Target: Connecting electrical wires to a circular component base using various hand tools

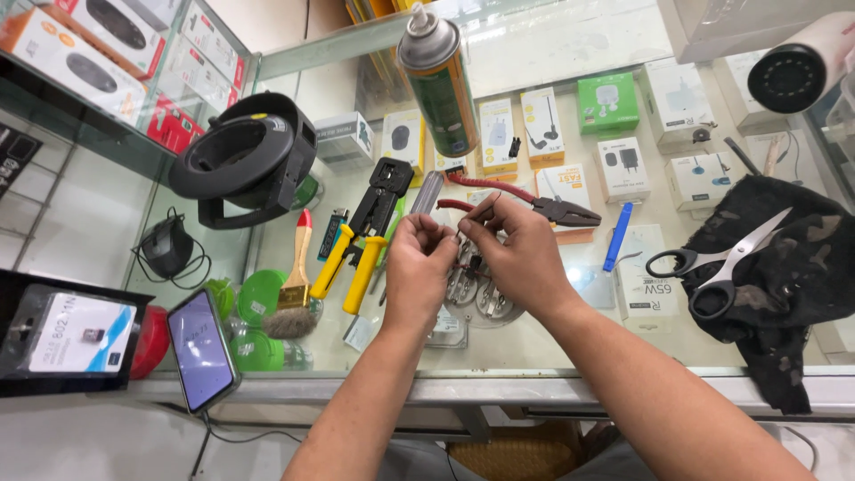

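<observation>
My left hand (417,263) and my right hand (517,254) meet over the middle of a glass counter (534,352). Both pinch a small dark part with thin red wires (469,264) between thumb and fingertips. The right hand also grips a thin dark pointed tool whose tip reaches the part. Beneath the hands lies a round metal piece (481,298), partly hidden. Red-handled pliers (543,207) lie just beyond the fingers.
A yellow-handled crimping tool (361,240) and a small brush (294,294) lie left of the hands. A green spray can (438,85) stands behind. Scissors (726,263) rest on a black cloth (784,294) at right. A phone (202,349) sits at the front left edge.
</observation>
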